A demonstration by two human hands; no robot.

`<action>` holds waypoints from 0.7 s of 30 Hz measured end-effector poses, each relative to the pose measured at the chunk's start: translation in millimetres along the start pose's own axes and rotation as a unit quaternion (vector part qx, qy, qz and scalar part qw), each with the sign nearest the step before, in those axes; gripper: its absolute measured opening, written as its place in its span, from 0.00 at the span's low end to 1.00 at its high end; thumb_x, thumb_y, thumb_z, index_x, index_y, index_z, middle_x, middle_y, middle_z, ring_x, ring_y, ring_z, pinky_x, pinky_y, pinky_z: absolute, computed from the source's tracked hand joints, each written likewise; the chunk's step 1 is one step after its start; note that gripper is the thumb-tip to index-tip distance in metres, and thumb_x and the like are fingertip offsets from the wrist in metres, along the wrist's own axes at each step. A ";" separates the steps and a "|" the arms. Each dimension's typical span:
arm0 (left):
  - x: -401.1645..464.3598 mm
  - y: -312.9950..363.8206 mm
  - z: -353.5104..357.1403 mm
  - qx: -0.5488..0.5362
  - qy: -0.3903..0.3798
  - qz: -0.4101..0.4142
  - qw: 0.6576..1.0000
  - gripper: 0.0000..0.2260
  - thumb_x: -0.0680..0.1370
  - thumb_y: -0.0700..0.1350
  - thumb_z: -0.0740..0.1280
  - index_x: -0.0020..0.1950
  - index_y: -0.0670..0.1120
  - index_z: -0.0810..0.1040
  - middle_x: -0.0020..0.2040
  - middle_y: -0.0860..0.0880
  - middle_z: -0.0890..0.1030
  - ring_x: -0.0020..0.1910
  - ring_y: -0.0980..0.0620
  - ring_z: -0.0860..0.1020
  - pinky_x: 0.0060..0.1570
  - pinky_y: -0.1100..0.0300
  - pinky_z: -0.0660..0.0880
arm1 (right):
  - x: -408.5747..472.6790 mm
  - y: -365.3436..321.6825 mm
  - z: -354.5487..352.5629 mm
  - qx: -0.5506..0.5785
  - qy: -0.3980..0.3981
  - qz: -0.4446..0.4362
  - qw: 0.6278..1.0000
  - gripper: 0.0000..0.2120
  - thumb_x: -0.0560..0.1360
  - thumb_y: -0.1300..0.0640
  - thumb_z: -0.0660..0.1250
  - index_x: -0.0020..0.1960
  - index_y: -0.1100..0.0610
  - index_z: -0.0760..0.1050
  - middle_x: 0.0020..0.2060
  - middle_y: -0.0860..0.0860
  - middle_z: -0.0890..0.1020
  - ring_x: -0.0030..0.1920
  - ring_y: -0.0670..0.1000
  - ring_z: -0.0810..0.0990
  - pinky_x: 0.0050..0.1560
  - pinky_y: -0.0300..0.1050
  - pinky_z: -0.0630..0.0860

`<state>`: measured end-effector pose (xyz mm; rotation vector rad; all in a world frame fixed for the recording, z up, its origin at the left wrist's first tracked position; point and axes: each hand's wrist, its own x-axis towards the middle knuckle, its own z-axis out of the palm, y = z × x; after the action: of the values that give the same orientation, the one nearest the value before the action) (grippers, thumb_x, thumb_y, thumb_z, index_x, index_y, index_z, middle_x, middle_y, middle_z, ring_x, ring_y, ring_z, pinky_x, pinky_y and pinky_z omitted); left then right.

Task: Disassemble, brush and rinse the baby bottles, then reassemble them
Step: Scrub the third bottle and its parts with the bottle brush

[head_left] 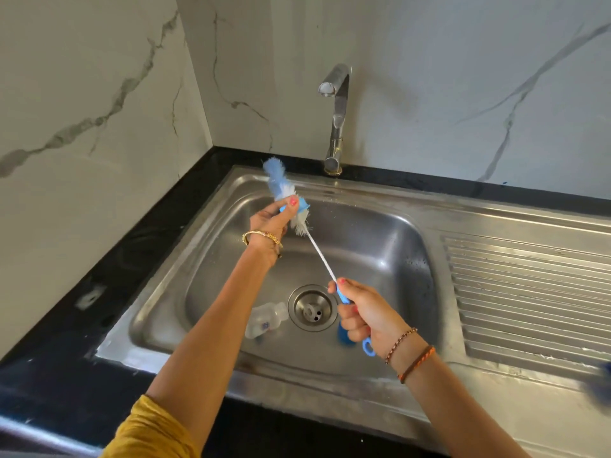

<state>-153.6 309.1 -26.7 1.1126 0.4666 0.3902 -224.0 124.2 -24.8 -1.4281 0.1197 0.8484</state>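
right hand [363,312] fingers [348,320] curl around the blue handle of the bottle brush [317,249]; left hand [272,219] pinches its bristle head over the sink [390,233], toward the back-left corner. a clear baby bottle [264,320] lies on the basin floor just left of the drain [312,308], below the tap [335,117].

Both forearms are bare. A mustard-yellow sleeve [155,431] covers the left upper arm. The left hand [269,223] wears a gold bangle [262,237] at the wrist. The right hand [363,317] wears two braided thread bracelets [410,355], brown and orange. The fingers [292,202] carry pink-red nail polish.
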 end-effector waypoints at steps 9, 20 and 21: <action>8.4 11.7 0.6 -0.179 0.084 -0.141 0.970 0.11 0.76 0.52 0.65 0.43 0.45 0.73 0.40 0.48 0.78 0.37 0.54 0.76 0.35 0.66 0.75 | -6.2 -3.3 -2.5 0.023 0.013 -0.064 0.998 0.15 0.81 0.57 0.53 0.39 0.58 0.71 0.21 0.47 0.69 0.18 0.42 0.59 0.17 0.32 0.56; -0.1 5.3 17.5 -0.201 0.066 -0.196 0.958 0.14 0.80 0.51 0.58 0.44 0.42 0.72 0.39 0.45 0.77 0.36 0.51 0.75 0.32 0.62 0.75 | 12.6 7.2 12.4 -0.246 0.154 -0.232 0.928 0.18 0.81 0.61 0.52 0.34 0.53 0.70 0.24 0.47 0.69 0.18 0.40 0.67 0.22 0.29 0.61; 2.1 5.3 17.0 -0.206 0.071 -0.189 0.957 0.14 0.80 0.51 0.58 0.47 0.41 0.72 0.40 0.45 0.77 0.37 0.51 0.76 0.34 0.62 0.76 | 13.0 10.5 13.3 -0.266 0.154 -0.238 0.921 0.18 0.81 0.62 0.52 0.33 0.53 0.69 0.24 0.46 0.69 0.19 0.40 0.68 0.24 0.29 0.62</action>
<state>-143.0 299.4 -16.0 0.5744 0.6765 0.2161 -226.2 140.8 -38.0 -1.9896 -0.2354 0.2480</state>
